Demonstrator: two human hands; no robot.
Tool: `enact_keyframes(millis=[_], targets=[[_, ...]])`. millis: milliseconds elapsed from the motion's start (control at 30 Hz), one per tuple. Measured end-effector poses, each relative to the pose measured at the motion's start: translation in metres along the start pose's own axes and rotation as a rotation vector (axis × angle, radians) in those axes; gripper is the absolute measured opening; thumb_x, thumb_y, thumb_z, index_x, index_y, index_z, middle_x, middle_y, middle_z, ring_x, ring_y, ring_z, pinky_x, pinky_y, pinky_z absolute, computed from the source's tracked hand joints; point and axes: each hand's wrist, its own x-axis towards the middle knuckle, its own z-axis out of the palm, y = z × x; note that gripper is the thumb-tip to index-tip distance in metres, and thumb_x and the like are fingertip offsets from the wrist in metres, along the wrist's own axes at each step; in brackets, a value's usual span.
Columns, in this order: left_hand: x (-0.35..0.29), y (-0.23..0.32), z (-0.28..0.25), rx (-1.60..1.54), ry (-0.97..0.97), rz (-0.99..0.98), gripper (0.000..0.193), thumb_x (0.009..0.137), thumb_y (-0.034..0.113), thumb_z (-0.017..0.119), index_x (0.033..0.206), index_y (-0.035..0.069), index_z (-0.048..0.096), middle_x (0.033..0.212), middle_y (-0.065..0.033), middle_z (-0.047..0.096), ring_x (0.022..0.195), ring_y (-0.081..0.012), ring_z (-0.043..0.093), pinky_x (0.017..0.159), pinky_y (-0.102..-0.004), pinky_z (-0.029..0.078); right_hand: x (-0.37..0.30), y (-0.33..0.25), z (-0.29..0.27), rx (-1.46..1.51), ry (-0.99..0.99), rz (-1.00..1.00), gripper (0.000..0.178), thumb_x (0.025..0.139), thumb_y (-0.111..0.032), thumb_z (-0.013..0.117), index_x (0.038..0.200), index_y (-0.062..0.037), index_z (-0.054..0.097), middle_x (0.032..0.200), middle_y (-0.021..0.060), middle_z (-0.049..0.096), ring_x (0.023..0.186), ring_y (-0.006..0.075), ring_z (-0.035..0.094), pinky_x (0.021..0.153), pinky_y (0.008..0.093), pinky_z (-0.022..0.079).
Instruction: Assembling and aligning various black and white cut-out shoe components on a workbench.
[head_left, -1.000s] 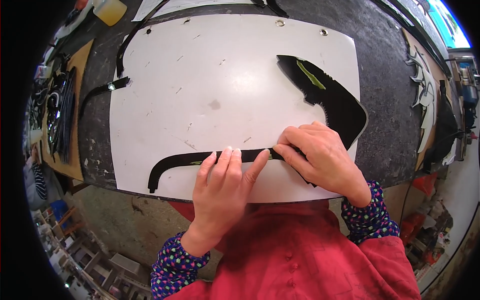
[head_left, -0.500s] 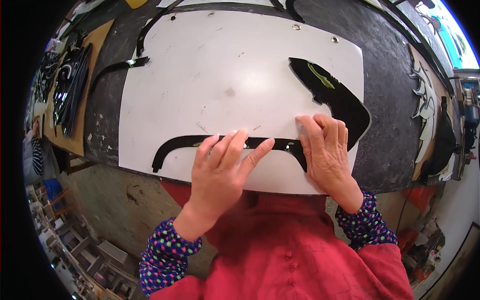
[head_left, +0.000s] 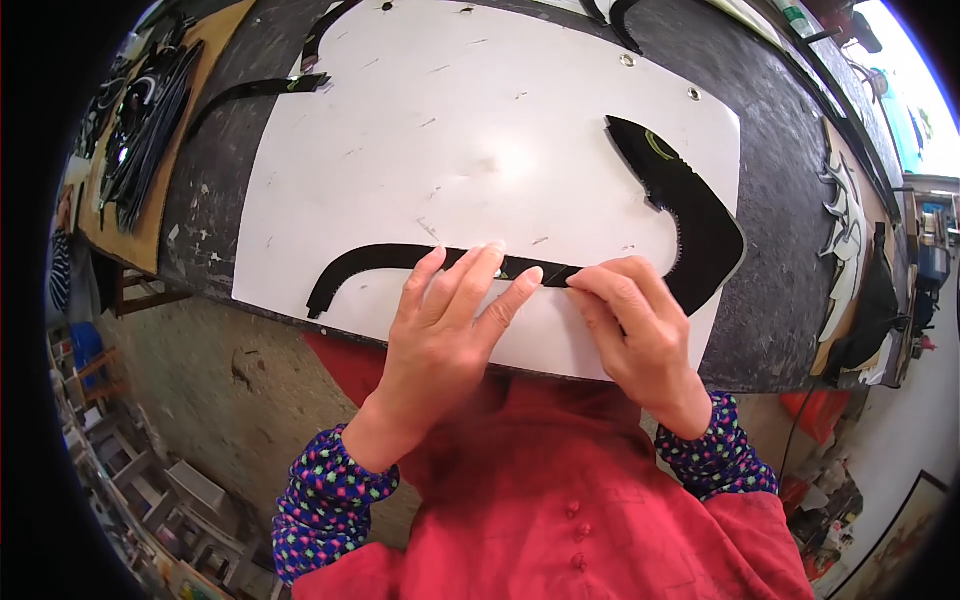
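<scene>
A long curved black strip (head_left: 365, 264) lies on a white board (head_left: 480, 140) near its front edge. My left hand (head_left: 440, 330) lies flat with its fingers pressing on the middle of the strip. My right hand (head_left: 630, 330) pinches the strip's right end, where it runs into a wider black piece with a jagged edge (head_left: 690, 220) on the board's right side. My hands hide the middle of the strip.
The board rests on a dark worn workbench (head_left: 790, 290). More black cut strips (head_left: 255, 90) lie at the far left, beside a heap of black pieces on a brown board (head_left: 140, 120). White and black cut shapes (head_left: 850, 240) lie at the right. Stools stand below on the left.
My right hand has gone from lying flat on the strip's right end to pinching it. My left hand has shifted slightly right along the strip. The view has moved closer.
</scene>
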Motion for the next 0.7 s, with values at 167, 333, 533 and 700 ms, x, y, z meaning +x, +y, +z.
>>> enact_keyframes(millis=[167, 333, 533, 700], targets=[[-0.002, 0.0, 0.001, -0.021, -0.001, -0.012, 0.044, 0.087, 0.007, 0.057, 0.128, 0.016, 0.069, 0.13, -0.0121, 0.059, 0.113, -0.0235, 0.06, 0.106, -0.0441, 0.043, 0.001, -0.001, 0.011, -0.103, -0.057, 0.015, 0.02, 0.079, 0.002, 0.075, 0.094, -0.0023, 0.062, 0.085, 0.0093, 0.06, 0.072, 0.0252, 0.062, 0.06, 0.0359, 0.053], [-0.002, 0.0, 0.003, -0.018, 0.02, -0.016, 0.042, 0.087, 0.011, 0.058, 0.127, 0.016, 0.069, 0.125, -0.0096, 0.062, 0.115, -0.0208, 0.059, 0.107, -0.0438, 0.042, 0.0, 0.001, 0.014, -0.056, -0.073, 0.08, 0.019, 0.079, 0.0, 0.075, 0.09, -0.0039, 0.061, 0.081, 0.0081, 0.059, 0.067, 0.0246, 0.06, 0.057, 0.0355, 0.05], [-0.003, -0.001, 0.003, -0.019, 0.002, -0.008, 0.045, 0.088, 0.008, 0.055, 0.13, 0.017, 0.067, 0.13, -0.0123, 0.059, 0.116, -0.0232, 0.06, 0.106, -0.0451, 0.043, 0.003, -0.001, 0.011, -0.023, -0.103, 0.175, 0.016, 0.081, -0.001, 0.074, 0.089, -0.0042, 0.061, 0.079, 0.008, 0.058, 0.065, 0.0243, 0.059, 0.056, 0.0348, 0.048], [-0.004, -0.003, 0.005, -0.051, 0.012, -0.017, 0.045, 0.088, 0.006, 0.055, 0.13, 0.017, 0.067, 0.13, -0.0124, 0.059, 0.116, -0.0237, 0.06, 0.106, -0.0454, 0.043, 0.017, -0.014, -0.003, 0.086, -0.147, 0.238, 0.014, 0.083, 0.001, 0.072, 0.092, -0.0024, 0.062, 0.079, 0.008, 0.059, 0.063, 0.0233, 0.059, 0.056, 0.034, 0.048]])
